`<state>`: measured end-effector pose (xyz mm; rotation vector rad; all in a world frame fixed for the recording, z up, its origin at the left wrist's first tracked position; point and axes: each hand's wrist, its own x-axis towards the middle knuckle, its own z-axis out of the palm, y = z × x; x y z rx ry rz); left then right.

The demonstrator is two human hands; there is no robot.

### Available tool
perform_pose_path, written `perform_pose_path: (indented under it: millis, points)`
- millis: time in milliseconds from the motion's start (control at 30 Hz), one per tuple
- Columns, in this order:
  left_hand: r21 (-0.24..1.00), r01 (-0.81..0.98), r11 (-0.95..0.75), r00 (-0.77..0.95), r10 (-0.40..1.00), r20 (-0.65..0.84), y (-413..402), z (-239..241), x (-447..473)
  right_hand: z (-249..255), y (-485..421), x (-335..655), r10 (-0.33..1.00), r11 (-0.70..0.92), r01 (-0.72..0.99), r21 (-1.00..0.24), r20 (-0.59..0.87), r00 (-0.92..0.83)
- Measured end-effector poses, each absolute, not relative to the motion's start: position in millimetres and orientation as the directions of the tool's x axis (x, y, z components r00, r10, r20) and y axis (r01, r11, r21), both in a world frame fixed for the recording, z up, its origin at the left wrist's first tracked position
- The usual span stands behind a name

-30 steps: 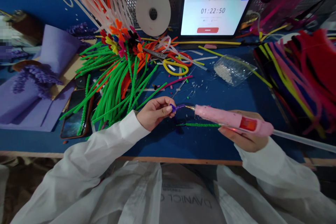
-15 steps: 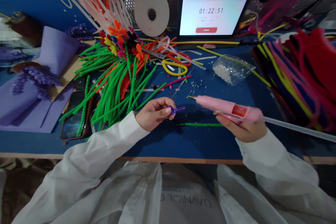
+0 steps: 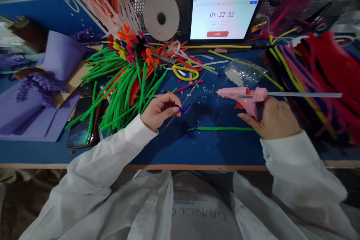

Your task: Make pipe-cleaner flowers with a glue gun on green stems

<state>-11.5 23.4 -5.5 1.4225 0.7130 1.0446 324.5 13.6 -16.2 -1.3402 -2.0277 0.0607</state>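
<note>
My left hand (image 3: 163, 111) is closed, pinching a small bent piece of purple pipe cleaner (image 3: 185, 109) between thumb and fingertips. A pink hot glue gun (image 3: 239, 93) is in my right hand (image 3: 277, 120), its handle between my thumb and curled fingers. The gun's nozzle points left toward the purple piece, apart from it, and a long clear glue stick (image 3: 306, 94) sticks out of its back. Below the gun lies a green twisted pipe cleaner (image 3: 222, 128), partly hidden by my right hand at its right end.
Green pipe cleaners (image 3: 123, 97) and small felt-like flowers (image 3: 128, 37) are heaped on the left, beside yellow-handled scissors (image 3: 185, 72) and a phone (image 3: 81, 120). Behind stand a white spool (image 3: 161, 0) and a tablet (image 3: 225, 3). A clear bead bag (image 3: 242, 73) lies right of centre.
The glue gun has turned level, showing its side and trigger, and my right hand has shifted behind its handle. My left hand has moved slightly left and up with the purple piece.
</note>
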Motion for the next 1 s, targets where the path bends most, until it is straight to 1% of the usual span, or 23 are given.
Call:
perform_pose_path:
  millis: [33, 67, 100, 133, 167, 233, 267, 300, 433, 567, 633, 700, 833, 1000]
  points:
    - [0.979, -0.134, -0.152, 0.417, 0.888, 0.195, 24.3, -6.0, -11.6, -13.1, 3.2, 324.8, 0.826, 0.352, 0.908, -0.225, 0.531, -0.189]
    - [0.979, -0.123, -0.161, 0.422, 0.885, 0.198, 25.0, -6.5, -11.5, -9.0, -7.8, 323.2, 0.817, 0.277, 0.954, -0.111, 0.55, -0.173]
    - [0.979, -0.111, -0.168, 0.432, 0.879, 0.2, 25.6, -7.0, -11.1, -4.6, -18.2, 319.6, 0.792, 0.241, 0.968, -0.072, 0.59, -0.153]
    - [0.98, -0.097, -0.175, 0.446, 0.872, 0.2, 26.1, -7.5, -10.7, -0.4, -27.4, 313.8, 0.756, 0.245, 0.967, -0.065, 0.637, -0.148]
    - [0.98, -0.082, -0.184, 0.462, 0.864, 0.201, 26.4, -7.9, -10.3, 3.0, -34.4, 306.2, 0.74, 0.335, 0.941, -0.052, 0.633, -0.228]
    - [0.975, -0.049, -0.215, 0.498, 0.841, 0.21, 26.6, -8.3, -9.8, 5.9, -40.7, 286.7, 0.687, 0.586, 0.807, -0.077, 0.575, -0.444]
    - [0.969, -0.027, -0.244, 0.514, 0.829, 0.223, 26.4, -8.2, -9.8, 5.1, -40.2, 276.0, 0.652, 0.673, 0.734, -0.091, 0.543, -0.53]
    - [0.96, -0.002, -0.281, 0.529, 0.814, 0.24, 26.3, -7.9, -10.0, 3.1, -37.7, 265.6, 0.627, 0.712, 0.697, -0.083, 0.521, -0.579]
    - [0.901, 0.098, -0.423, 0.571, 0.765, 0.297, 25.9, -6.0, -11.2, -9.2, -21.8, 235.2, 0.609, 0.744, 0.668, -0.021, 0.432, -0.665]
    - [0.89, 0.116, -0.442, 0.576, 0.759, 0.302, 25.9, -6.4, -10.5, -15.4, -16.7, 226.8, 0.603, 0.747, 0.665, 0.013, 0.406, -0.686]
    - [0.901, 0.107, -0.421, 0.579, 0.763, 0.287, 25.1, -7.1, -9.7, -15.4, -18.5, 227.1, 0.589, 0.754, 0.657, 0.013, 0.43, -0.684]
    - [0.913, 0.092, -0.397, 0.583, 0.765, 0.274, 23.5, -7.3, -9.2, -14.3, -20.8, 228.3, 0.591, 0.753, 0.658, -0.022, 0.462, -0.661]
    - [0.911, 0.075, -0.407, 0.6, 0.748, 0.285, 20.9, -6.2, -8.6, -12.4, -23.9, 231.2, 0.604, 0.771, 0.618, -0.154, 0.483, -0.634]
    - [0.9, 0.056, -0.433, 0.646, 0.703, 0.298, 17.5, -4.5, -4.3, -12.7, -25.9, 235.3, 0.547, 0.832, 0.483, -0.273, 0.554, -0.627]
